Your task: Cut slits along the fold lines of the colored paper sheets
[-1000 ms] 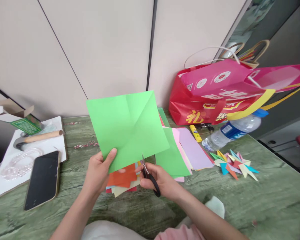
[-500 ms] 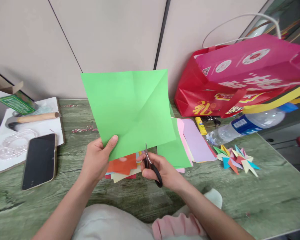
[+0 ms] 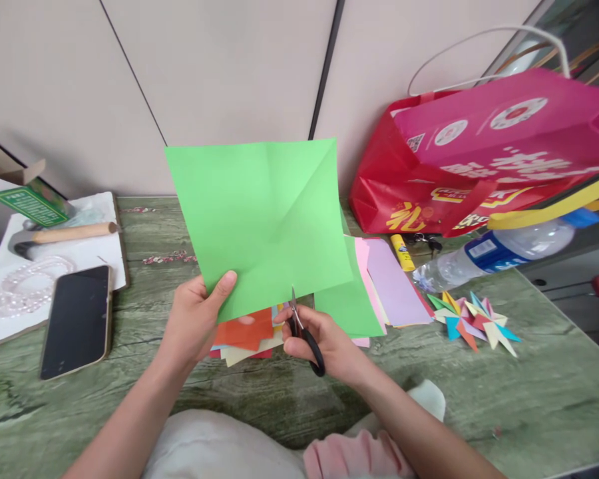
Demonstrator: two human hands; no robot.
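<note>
A large green sheet of paper (image 3: pixel 264 219), marked with a diagonal crease, is held up by my left hand (image 3: pixel 194 316), thumb in front at its lower left corner. My right hand (image 3: pixel 324 339) is closed round the black handles of a pair of scissors (image 3: pixel 308 342). The blade tips reach the sheet's bottom edge, right of its middle. Below the sheet lie orange paper pieces (image 3: pixel 247 331) over cream and red ones. Another green sheet (image 3: pixel 352 309) rests on the table under my right hand's side, partly hidden.
Right of the papers are a purple sheet (image 3: pixel 397 286), a yellow glue stick (image 3: pixel 402 253), folded paper stars (image 3: pixel 474 319), a water bottle (image 3: pixel 504 249) and a red bag (image 3: pixel 394 179). On the left are a phone (image 3: pixel 77 322), a hammer (image 3: pixel 74 231), beads (image 3: pixel 30 286) and a green box (image 3: pixel 32 203).
Almost nothing differs. The view has shifted very slightly, and both hands keep the sheet and the scissors in nearly the same place.
</note>
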